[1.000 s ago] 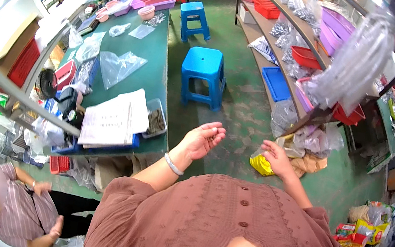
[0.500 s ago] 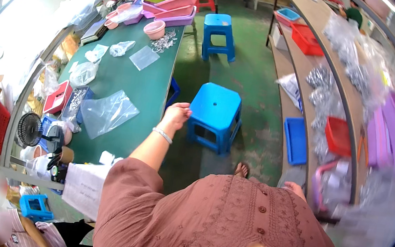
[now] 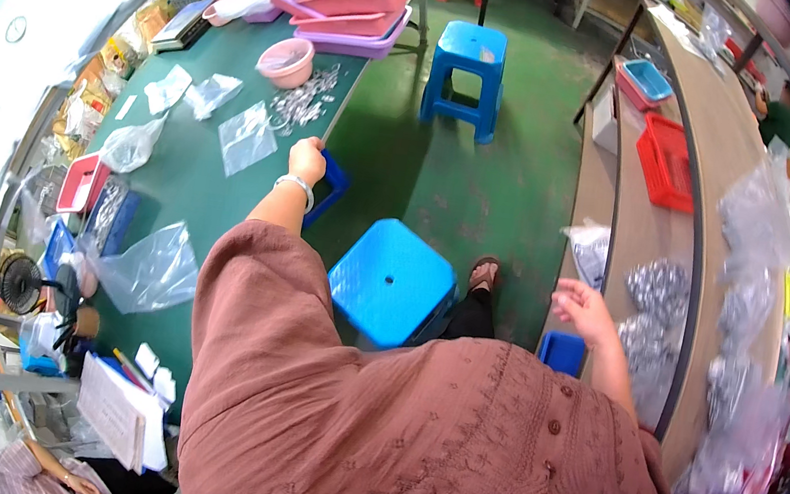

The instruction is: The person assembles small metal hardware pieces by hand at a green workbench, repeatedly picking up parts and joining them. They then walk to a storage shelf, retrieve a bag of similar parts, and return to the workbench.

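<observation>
My left hand (image 3: 307,160) is at the near edge of the green table (image 3: 212,186), its fingers curled. Its palm is turned away, so anything inside it is hidden. Just beyond the hand are a clear plastic bag (image 3: 248,138) and a heap of small silvery pieces (image 3: 305,101). A blue stool (image 3: 392,282) stands on the floor close in front of my body. My right hand (image 3: 586,311) hangs by the edge of the brown shelf on the right, fingers loosely apart and nothing seen in them. Bags of silvery parts (image 3: 656,294) lie on the shelf beside it.
Stacked coloured trays (image 3: 358,9) and a pink bowl (image 3: 286,62) occupy the table's far end. Another blue stool (image 3: 467,75) stands on the green floor (image 3: 514,188). A red basket (image 3: 667,162) sits on the shelf. A seated person's arm (image 3: 61,471) shows at lower left.
My body has moved forward along the aisle, so the nearer stool now sits closer to me. My left hand has shifted from beside that stool to the table edge. My right hand has come into view.
</observation>
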A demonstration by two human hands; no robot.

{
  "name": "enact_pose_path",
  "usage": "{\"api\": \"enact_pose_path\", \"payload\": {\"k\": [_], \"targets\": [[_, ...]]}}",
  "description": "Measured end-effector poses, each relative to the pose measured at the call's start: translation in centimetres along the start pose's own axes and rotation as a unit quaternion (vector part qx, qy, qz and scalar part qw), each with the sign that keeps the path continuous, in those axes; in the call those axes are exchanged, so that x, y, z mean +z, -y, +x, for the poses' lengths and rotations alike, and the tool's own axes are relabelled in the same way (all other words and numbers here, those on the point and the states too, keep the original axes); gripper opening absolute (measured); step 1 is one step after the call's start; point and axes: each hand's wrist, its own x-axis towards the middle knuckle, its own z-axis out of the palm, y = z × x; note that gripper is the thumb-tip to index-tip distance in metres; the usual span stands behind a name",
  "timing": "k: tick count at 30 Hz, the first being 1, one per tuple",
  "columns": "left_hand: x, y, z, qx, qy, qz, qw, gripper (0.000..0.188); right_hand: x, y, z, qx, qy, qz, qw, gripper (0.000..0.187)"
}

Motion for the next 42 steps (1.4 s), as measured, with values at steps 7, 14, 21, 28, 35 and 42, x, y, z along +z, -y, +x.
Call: {"api": "enact_pose_path", "payload": {"k": [7,14,21,28,35,42], "targets": [[11.2,-1.3,15.7,-0.009,-0.043,0.041,0.998,0.017,-10.7,0.3,19.9,0.112,0.009,-0.055,0.992,0.033],[14.5,-0.7,21.8,-0.074,-0.082,0.153,0.982,0.018,-16.3,6.2,35.3,0.091,-0.013,-0.066,0.994,0.033],[15.6,1.6,23.6,-0.094,-0.055,0.222,0.969,0.018,-18.8,8.3,42.7,0.157,0.056,-0.059,0.984,0.034],[13.2,-4.6,24.6,-0.102,-0.091,0.236,0.962,0.032,-23.0,8.6,52.0,0.195,0.050,-0.026,0.979,0.033],[15.2,-12.2,22.9,-0.321,-0.233,0.262,0.880,0.047,-30.3,9.4,65.9,0.252,0.042,-0.028,0.966,0.020],[32.3,-19.2,13.7,-0.603,-0.132,0.091,0.781,0.015,-29.1,30.1,88.8,0.023,0.105,-0.177,0.978,0.043]]}}
